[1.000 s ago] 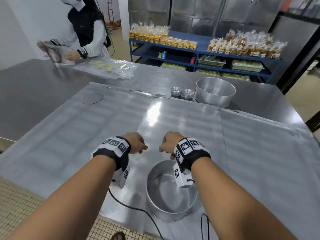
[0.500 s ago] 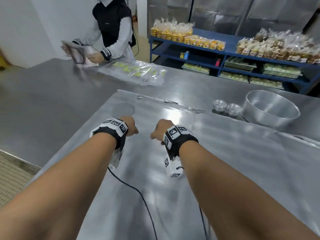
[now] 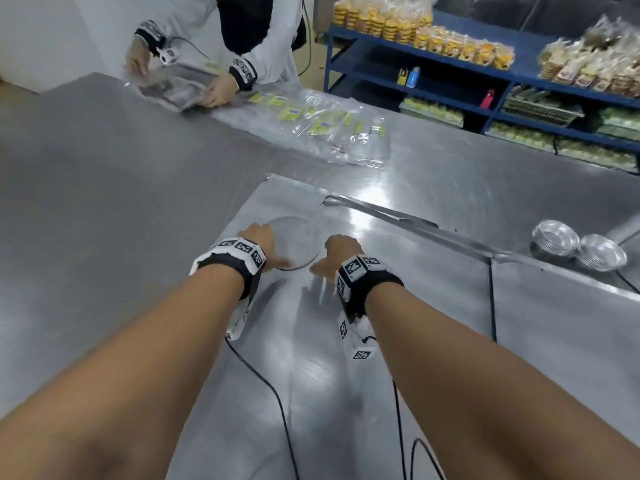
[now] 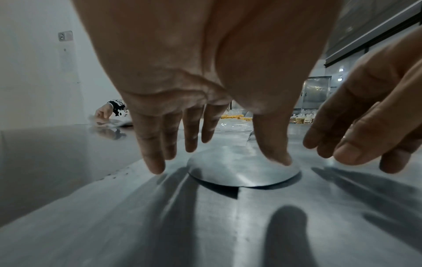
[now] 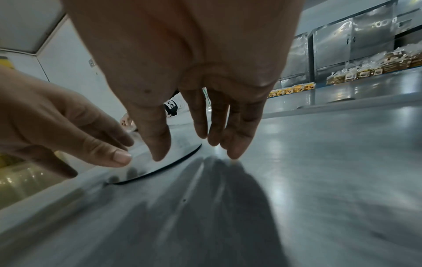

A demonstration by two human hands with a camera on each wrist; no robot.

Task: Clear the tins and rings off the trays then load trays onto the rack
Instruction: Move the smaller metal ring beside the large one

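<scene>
A thin flat round metal disc lies near the far corner of a steel tray. Its near edge casts a dark shadow in the left wrist view, where the disc fills the middle. My left hand is open at the disc's left side. Its thumb tip touches the disc and its fingers point down at the tray. My right hand hovers open at the disc's right edge, holding nothing. Two small fluted tins stand at the far right.
A second tray lies to the right, edge to edge with mine. Across the table another person handles clear plastic bags. Blue shelves with packed goods stand behind. Wrist cables trail over the tray.
Both hands reached forward and to the left, from beside the large round tin to the flat disc, and their fingers uncurled. The large tin has left the view.
</scene>
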